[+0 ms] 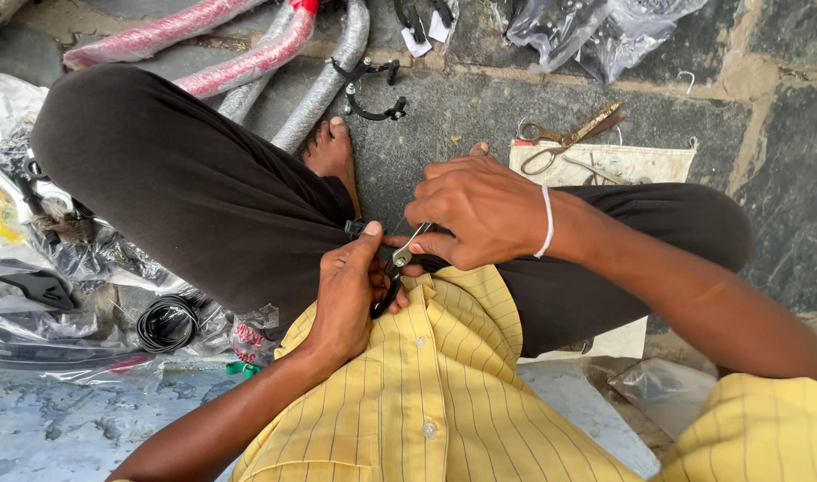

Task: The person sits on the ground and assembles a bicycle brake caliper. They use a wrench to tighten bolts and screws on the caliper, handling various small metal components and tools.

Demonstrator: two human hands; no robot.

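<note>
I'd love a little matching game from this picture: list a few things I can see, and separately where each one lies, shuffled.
Things:
1. rusty metal scissors
2. coil of black cable
3. black curved brake part
4. red foam-wrapped tubes

Places:
A. top left, on the stone floor
B. between the left hand and right hand, over the lap
C. on the pale cloth beyond the right hand
D. in clear plastic, lower left

Pairs: 1-C, 2-D, 3-B, 4-A
</note>
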